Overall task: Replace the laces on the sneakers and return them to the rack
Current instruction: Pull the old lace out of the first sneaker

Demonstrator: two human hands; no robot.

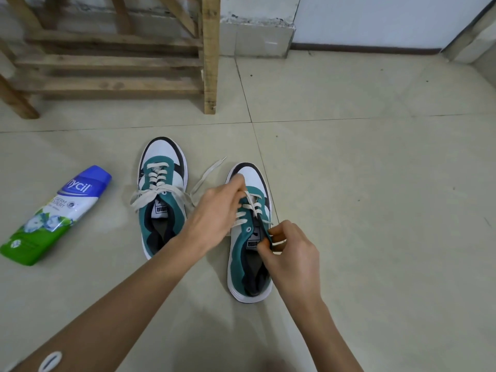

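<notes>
While both bare forearms reach in from the near edge, the right hand (292, 256) sits closest, its fingers (277, 234) curled and pinching the right rim of the lacing opening on the right-hand sneaker (237, 255), just beside the labelled tongue (253, 242). A short bit of pale lace shows among those fingers. Slightly farther, the left hand (214, 210) comes across from the left, its fingers bent and pinching the cream lace (252, 208) at the far eyelets, close to the white toe. This sneaker is teal, white and black and stands on the tiled floor (349, 170) with its toe pointing away; its lace crosses only the far eyelets. A loose lace end (208, 171) trails off to the far left, lying on the floor between the two shoes.

Just to the left stands the left-hand sneaker (163, 162), same colours, toe also pointing away, laced along its full length with the ends spread untied across the tongue. Well to its left a Nycil powder bottle (53, 216), blue, white and green, lies on its side on the floor. Farthest away, at the far left against the wall, stands the slatted wooden rack (107, 63), apart from both sneakers.
</notes>
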